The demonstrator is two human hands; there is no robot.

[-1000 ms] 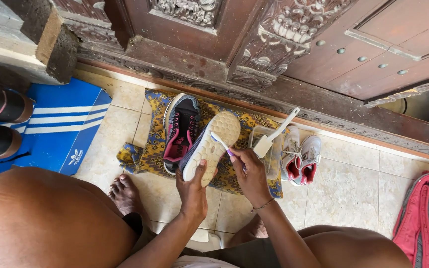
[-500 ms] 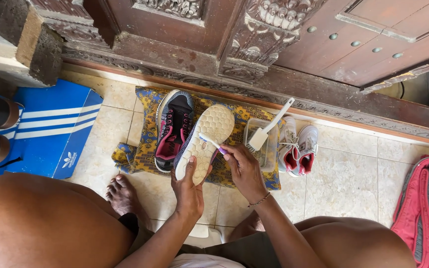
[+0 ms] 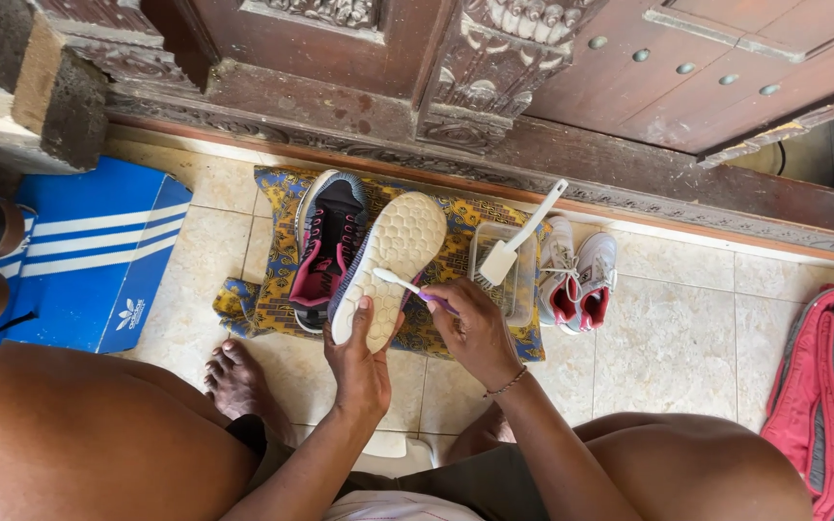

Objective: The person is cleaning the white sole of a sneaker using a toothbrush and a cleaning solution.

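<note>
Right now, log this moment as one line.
left hand: holds shoe sole up | right hand: holds toothbrush on sole | nearby: second shoe, patterned cloth

The left hand [image 3: 364, 362] reaches forward from between the bare knees, fingers curled upward in a grip, thumb raised. The right hand [image 3: 475, 328], a thin bracelet at its wrist, is closed in a pinching fist just beside it, forearm angled inward.

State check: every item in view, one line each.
left hand: gripping upturned shoe, sole up
right hand: holding toothbrush, head on sole
dark sneaker: upright on patterned cloth
scrub brush: leaning in clear tub
small white shoes: upright on tile
</note>
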